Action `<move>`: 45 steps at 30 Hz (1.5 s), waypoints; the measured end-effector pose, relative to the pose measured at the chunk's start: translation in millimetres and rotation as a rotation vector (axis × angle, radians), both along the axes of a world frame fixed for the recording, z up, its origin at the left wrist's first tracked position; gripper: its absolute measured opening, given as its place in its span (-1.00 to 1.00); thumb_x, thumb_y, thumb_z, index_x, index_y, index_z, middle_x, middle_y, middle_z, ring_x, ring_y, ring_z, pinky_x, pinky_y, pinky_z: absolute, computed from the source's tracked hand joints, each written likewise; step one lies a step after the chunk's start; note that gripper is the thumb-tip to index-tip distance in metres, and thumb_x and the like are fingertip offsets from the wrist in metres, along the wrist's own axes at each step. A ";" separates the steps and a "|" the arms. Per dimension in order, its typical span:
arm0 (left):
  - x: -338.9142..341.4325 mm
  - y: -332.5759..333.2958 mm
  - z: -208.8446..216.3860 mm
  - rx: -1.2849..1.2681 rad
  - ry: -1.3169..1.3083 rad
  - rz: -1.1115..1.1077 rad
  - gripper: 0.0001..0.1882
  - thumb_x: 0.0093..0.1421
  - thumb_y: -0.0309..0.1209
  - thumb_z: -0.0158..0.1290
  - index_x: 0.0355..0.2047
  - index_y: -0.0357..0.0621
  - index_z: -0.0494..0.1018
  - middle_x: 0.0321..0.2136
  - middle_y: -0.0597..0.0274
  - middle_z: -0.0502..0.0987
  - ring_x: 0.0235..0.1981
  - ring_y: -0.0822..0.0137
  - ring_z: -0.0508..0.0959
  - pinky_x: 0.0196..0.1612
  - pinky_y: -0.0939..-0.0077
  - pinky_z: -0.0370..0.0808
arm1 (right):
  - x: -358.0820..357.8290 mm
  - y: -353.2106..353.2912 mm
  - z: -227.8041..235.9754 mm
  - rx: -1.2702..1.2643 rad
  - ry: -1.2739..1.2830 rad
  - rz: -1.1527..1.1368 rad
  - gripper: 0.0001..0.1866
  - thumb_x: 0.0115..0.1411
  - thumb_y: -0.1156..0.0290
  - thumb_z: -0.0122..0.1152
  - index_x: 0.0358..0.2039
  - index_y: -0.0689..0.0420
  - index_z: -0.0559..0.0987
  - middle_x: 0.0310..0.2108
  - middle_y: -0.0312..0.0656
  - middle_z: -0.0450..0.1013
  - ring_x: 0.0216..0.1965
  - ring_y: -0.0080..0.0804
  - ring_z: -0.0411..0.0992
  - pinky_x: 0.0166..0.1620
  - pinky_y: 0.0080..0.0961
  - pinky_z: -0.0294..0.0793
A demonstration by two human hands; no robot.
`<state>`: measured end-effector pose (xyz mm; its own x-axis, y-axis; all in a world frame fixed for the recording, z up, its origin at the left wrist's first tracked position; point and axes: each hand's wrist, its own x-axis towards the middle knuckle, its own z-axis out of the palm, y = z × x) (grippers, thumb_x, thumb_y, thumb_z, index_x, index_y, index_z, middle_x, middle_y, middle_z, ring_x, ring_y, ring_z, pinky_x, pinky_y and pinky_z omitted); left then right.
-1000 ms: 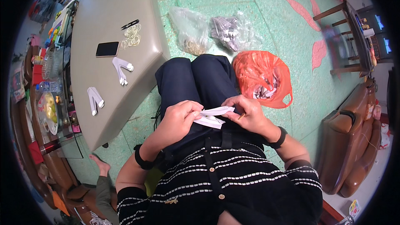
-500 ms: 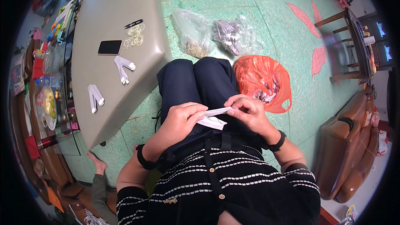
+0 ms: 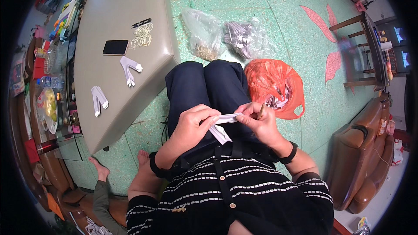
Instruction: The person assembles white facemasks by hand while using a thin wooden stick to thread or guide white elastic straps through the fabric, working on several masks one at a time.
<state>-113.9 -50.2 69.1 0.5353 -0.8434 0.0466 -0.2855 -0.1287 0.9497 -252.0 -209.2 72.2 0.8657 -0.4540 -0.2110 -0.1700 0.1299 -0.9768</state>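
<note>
Over my lap, a pale lavender-white folded strip (image 3: 220, 135), apparently fabric, is stretched between both hands. My left hand (image 3: 191, 126) pinches it at the fold between thumb and fingers. One arm of the strip runs across to my right hand (image 3: 260, 125), whose thumb and fingertips grip its end. The other arm dangles toward my waist. Two similar folded strips, one (image 3: 130, 69) nearer the phone and one (image 3: 99, 100) nearer the front, lie V-shaped on the grey padded bench (image 3: 117, 117) to my left.
On the bench are a black phone (image 3: 115, 47), pale loops like rubber bands (image 3: 143, 35) and black thread snips (image 3: 142, 23). Ahead on the floor lie two clear plastic bags (image 3: 201, 30) (image 3: 248, 39). A red plastic bag (image 3: 272, 76) with strips stands by my right knee.
The strip's free arm has swung down toward my waist. My right fingers have shifted their grip at the end, while my left hand keeps its pinch.
</note>
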 end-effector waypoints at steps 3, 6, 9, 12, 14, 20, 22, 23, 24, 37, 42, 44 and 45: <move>0.7 1.9 2.9 0.011 0.085 0.008 -0.93 0.06 -0.56 0.07 -0.42 -0.31 0.50 -0.49 0.16 0.49 -0.54 0.39 0.48 -0.45 0.57 0.41 | -0.9 -0.9 -0.9 -0.016 0.032 0.023 -0.85 0.05 0.57 0.22 -0.57 0.25 0.42 -0.39 -0.15 0.48 -0.47 -0.68 0.34 -0.42 -0.73 0.32; 1.1 2.0 -0.3 0.024 0.120 0.016 -0.93 0.06 -0.56 0.08 -0.42 -0.30 0.51 -0.50 0.20 0.49 -0.58 0.50 0.44 -0.50 0.64 0.37 | 3.7 1.6 4.5 0.034 0.043 0.020 -0.85 0.05 0.55 0.23 -0.57 0.26 0.43 -0.39 -0.16 0.48 -0.47 -0.68 0.33 -0.40 -0.73 0.31; 3.1 0.4 -4.8 -0.026 0.124 0.015 -0.95 0.04 -0.57 0.09 -0.46 -0.28 0.51 -0.55 0.25 0.47 -0.66 0.56 0.38 -0.58 0.67 0.30 | 6.0 2.6 4.7 0.120 0.070 0.018 -0.86 0.05 0.55 0.23 -0.57 0.26 0.44 -0.38 -0.17 0.48 -0.46 -0.68 0.33 -0.38 -0.73 0.31; 5.6 1.5 -4.3 -0.006 0.171 -0.012 -0.96 0.03 -0.57 0.09 -0.46 -0.25 0.52 -0.57 0.31 0.44 -0.67 0.59 0.35 -0.60 0.69 0.26 | 6.3 3.8 2.6 0.147 0.093 0.032 -0.86 0.05 0.55 0.23 -0.56 0.26 0.45 -0.39 -0.18 0.48 -0.46 -0.68 0.32 -0.37 -0.72 0.31; 6.8 3.6 -3.5 0.045 0.293 -0.045 -0.92 0.05 -0.56 0.09 -0.41 -0.25 0.54 -0.56 0.37 0.39 -0.62 0.63 0.31 -0.56 0.74 0.21 | 7.3 5.3 5.7 0.164 0.120 0.040 -0.87 0.04 0.58 0.22 -0.56 0.23 0.44 -0.38 -0.17 0.48 -0.42 -0.65 0.34 -0.34 -0.71 0.32; 4.7 -0.7 -11.3 -0.039 0.361 -0.063 -0.94 0.05 -0.55 0.10 -0.44 -0.26 0.53 -0.58 0.37 0.35 -0.59 0.61 0.30 -0.53 0.72 0.19 | 11.3 10.8 5.0 0.200 0.117 0.041 -0.87 0.03 0.60 0.22 -0.55 0.20 0.43 -0.36 -0.16 0.47 -0.39 -0.63 0.36 -0.33 -0.71 0.32; 4.3 -1.0 -11.9 -0.067 0.382 -0.038 -0.94 0.04 -0.54 0.11 -0.44 -0.25 0.54 -0.60 0.36 0.34 -0.60 0.60 0.30 -0.54 0.69 0.20 | 12.9 10.7 7.6 0.204 0.126 0.043 -0.87 0.03 0.60 0.22 -0.55 0.20 0.43 -0.36 -0.16 0.47 -0.39 -0.63 0.36 -0.33 -0.71 0.32; 4.7 -1.6 -11.1 -0.071 0.354 -0.029 -0.94 0.03 -0.54 0.11 -0.45 -0.26 0.53 -0.60 0.36 0.34 -0.60 0.59 0.30 -0.54 0.69 0.21 | 14.5 9.6 9.2 0.238 0.140 0.048 -0.86 0.03 0.60 0.23 -0.55 0.19 0.43 -0.36 -0.16 0.46 -0.38 -0.63 0.36 -0.33 -0.71 0.33; 5.3 -2.1 -10.2 -0.074 0.327 -0.020 -0.95 0.03 -0.55 0.10 -0.46 -0.26 0.53 -0.60 0.35 0.34 -0.60 0.58 0.30 -0.54 0.68 0.21 | 15.7 8.8 10.7 0.273 0.154 0.053 -0.86 0.03 0.59 0.23 -0.55 0.19 0.43 -0.36 -0.17 0.46 -0.38 -0.63 0.36 -0.33 -0.70 0.33; 21.6 -5.9 2.9 0.008 0.278 -0.199 -0.95 0.01 -0.52 0.14 -0.48 -0.23 0.54 -0.58 0.35 0.38 -0.61 0.60 0.30 -0.55 0.70 0.19 | 12.5 2.3 14.6 -0.066 0.198 0.275 -0.84 0.12 0.41 0.19 -0.47 0.25 0.51 -0.56 -0.36 0.40 -0.51 -0.68 0.30 -0.45 -0.67 0.27; 30.1 -7.7 8.4 0.126 0.217 -0.281 -0.96 0.02 -0.51 0.15 -0.51 -0.23 0.54 -0.62 0.35 0.38 -0.60 0.60 0.33 -0.55 0.69 0.20 | 13.7 3.3 10.6 -0.394 0.057 0.374 -0.80 0.10 0.37 0.19 -0.52 0.25 0.48 -0.67 -0.20 0.30 -0.63 -0.50 0.27 -0.52 -0.53 0.23; 37.3 -8.7 13.1 0.125 0.199 -0.312 -0.93 0.01 -0.49 0.15 -0.52 -0.23 0.53 -0.62 0.32 0.39 -0.60 0.55 0.37 -0.54 0.65 0.26 | 10.1 -0.8 9.8 -0.388 0.069 0.376 -0.80 0.10 0.37 0.18 -0.51 0.25 0.49 -0.66 -0.19 0.32 -0.62 -0.49 0.29 -0.52 -0.51 0.24; 42.3 -8.8 13.9 0.124 0.181 -0.343 -0.91 -0.01 -0.47 0.16 -0.53 -0.24 0.53 -0.63 0.29 0.40 -0.59 0.50 0.42 -0.53 0.60 0.31 | 8.6 -2.8 10.0 -0.381 0.081 0.378 -0.81 0.10 0.38 0.17 -0.51 0.26 0.49 -0.65 -0.18 0.34 -0.62 -0.47 0.30 -0.51 -0.49 0.25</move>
<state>-71.6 -59.0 83.0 0.2118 -0.9679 -0.1356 -0.1613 -0.1715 0.9719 -243.4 -211.9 82.2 0.9712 -0.1716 -0.1650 -0.2129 -0.3155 -0.9247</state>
